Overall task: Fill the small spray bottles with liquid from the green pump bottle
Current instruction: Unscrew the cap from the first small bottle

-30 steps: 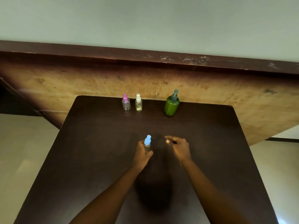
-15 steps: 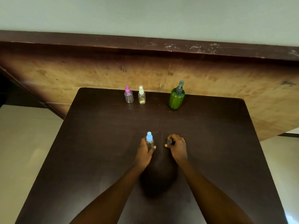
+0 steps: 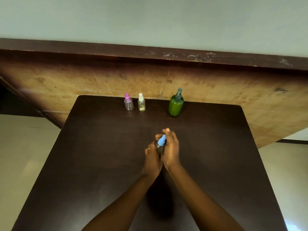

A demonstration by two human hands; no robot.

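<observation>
Dim, warm overhead lighting. A soft shadow pools on the dark brown wooden desk (image 3: 100, 164) near its front edge. White glare on the pale floor (image 3: 295, 226), lower right corner. Wide-angle distortion slants straight edges. The small blue-capped clear spray bottle (image 3: 161, 142) is slightly blurred.

Two bare forearms fill the lower middle of the frame, the left forearm (image 3: 126, 202) coming in from the bottom edge left of centre and the right forearm (image 3: 200, 197) right of centre. No cloth covers either up to the wrist. The left hand (image 3: 152, 157), just below the frame's centre, wears a thin gold-coloured ring (image 3: 148, 149) at its left edge; which finger cannot be told. The right hand (image 3: 171, 152) shows a short, pale nail (image 3: 167, 130) at its topmost fingertip.
</observation>
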